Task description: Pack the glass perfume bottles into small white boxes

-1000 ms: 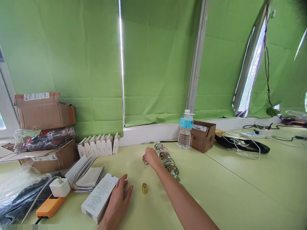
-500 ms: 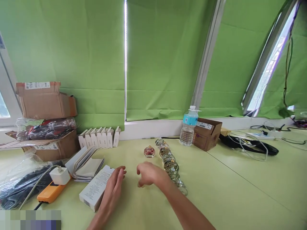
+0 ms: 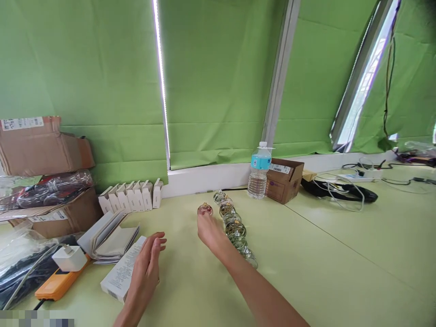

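Observation:
My right hand [image 3: 209,230] reaches forward to a small round red glass piece with a gold top [image 3: 205,208]. The back of the hand covers its lower part and hides the fingertips, so I cannot tell if they grip it. Just to the right runs a row of similar clear and greenish round glass pieces [image 3: 235,226], some gold-topped. My left hand [image 3: 149,259] is open, fingers loosely stretched and thumb up, with nothing in it. It lies beside a white printed box [image 3: 122,269], covering part of its right side.
Several slim white boxes [image 3: 131,197] line the wall, near folded white card [image 3: 111,240]. Far left are cardboard boxes [image 3: 44,147], plastic wrapping and an orange power strip [image 3: 61,279]. Behind the glass row stand a water bottle [image 3: 259,175] and a brown carton [image 3: 284,181]; cables lie farther right.
My right hand has moved forward to the red glass piece, now partly covering it. My left hand stays open by the white box. The view has shifted slightly right.

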The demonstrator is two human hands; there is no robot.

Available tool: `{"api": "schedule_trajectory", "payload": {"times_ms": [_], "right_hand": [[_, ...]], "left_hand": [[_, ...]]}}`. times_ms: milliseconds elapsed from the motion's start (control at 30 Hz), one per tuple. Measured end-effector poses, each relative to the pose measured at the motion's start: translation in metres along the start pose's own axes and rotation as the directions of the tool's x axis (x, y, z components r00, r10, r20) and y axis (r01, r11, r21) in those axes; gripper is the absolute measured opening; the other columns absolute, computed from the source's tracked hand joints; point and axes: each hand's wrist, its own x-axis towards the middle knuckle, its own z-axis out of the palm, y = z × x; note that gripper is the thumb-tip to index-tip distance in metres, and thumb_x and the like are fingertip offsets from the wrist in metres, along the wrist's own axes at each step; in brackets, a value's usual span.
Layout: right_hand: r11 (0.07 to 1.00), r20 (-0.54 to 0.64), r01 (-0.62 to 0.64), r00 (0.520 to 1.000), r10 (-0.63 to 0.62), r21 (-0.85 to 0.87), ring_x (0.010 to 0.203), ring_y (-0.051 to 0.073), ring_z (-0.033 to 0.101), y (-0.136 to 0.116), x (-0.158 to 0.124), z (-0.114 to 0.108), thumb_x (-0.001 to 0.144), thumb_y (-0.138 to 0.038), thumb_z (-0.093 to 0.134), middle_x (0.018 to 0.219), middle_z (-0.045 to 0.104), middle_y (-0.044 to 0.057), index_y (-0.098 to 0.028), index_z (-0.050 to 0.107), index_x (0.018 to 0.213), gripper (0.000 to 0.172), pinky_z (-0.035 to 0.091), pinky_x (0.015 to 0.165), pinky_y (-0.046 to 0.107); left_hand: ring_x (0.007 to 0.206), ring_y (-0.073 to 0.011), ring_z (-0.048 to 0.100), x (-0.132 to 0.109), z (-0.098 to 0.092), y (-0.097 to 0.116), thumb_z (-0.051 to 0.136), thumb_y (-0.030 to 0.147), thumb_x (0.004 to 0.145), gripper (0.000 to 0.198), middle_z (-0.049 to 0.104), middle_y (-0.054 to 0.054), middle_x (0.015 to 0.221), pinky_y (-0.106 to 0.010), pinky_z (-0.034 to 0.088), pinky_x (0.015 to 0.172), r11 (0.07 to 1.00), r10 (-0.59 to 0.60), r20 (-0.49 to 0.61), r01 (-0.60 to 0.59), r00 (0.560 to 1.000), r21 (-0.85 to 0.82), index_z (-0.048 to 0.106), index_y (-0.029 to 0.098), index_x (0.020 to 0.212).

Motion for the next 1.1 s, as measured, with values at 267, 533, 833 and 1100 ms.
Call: {"api": "schedule_trajectory", "payload": {"times_ms": [267, 533, 833, 1100], "right_hand": [[0.921, 0.087, 0.371, 0.92, -0.382, 0.117, 0.086, 0.022, 0.069, -0.027, -0.015, 0.015, 0.081, -0.028, 0.063, 0.091, 0.074, 0.009, -0.019, 0.072, 0.099, 0.022, 0.049, 0.069, 0.025], [0.795, 0.076, 0.601, 0.791, -0.607, 0.083, 0.084, 0.026, 0.069, -0.081, -0.049, 0.049, 0.079, -0.018, 0.057, 0.092, 0.073, 0.013, -0.014, 0.071, 0.096, 0.022, 0.052, 0.071, 0.031], [0.973, -0.044, 0.222, 0.973, -0.225, -0.064, 0.086, 0.023, 0.067, -0.037, -0.013, 0.052, 0.079, -0.001, 0.054, 0.094, 0.067, 0.015, -0.012, 0.063, 0.1, 0.025, 0.051, 0.074, 0.029], [0.995, -0.086, 0.056, 0.994, -0.064, -0.084, 0.093, 0.027, 0.064, -0.037, -0.01, 0.057, 0.077, -0.001, 0.057, 0.096, 0.067, 0.017, -0.012, 0.065, 0.101, 0.027, 0.05, 0.076, 0.034]], "left_hand": [[0.087, -0.0227, 0.067, 0.008, -0.02, 0.01, 0.035, 0.055, 0.094, 0.045, 0.067, -0.006, 0.099, -0.039, 0.05, 0.083, 0.998, 0.006, -0.226, -0.019, 0.974, -0.056, 0.061, 0.021, 0.106], [0.083, -0.0222, 0.066, 0.013, -0.023, 0.0, 0.039, 0.056, 0.092, 0.042, 0.066, -0.005, 0.095, -0.039, 0.052, 0.079, 1.0, 0.017, -0.224, -0.021, 0.974, -0.016, 0.06, 0.022, 0.105], [0.083, -0.0219, 0.067, 0.005, -0.019, 0.012, 0.043, 0.055, 0.091, 0.038, 0.066, -0.006, 0.102, -0.036, 0.052, 0.076, 0.996, 0.056, -0.159, -0.043, 0.986, 0.084, 0.06, 0.023, 0.104], [0.084, -0.0205, 0.067, 0.004, -0.014, 0.007, 0.042, 0.052, 0.092, 0.036, 0.064, -0.006, 0.107, -0.032, 0.055, 0.073, 0.979, 0.113, -0.095, -0.094, 0.989, 0.183, 0.06, 0.023, 0.103]]}}
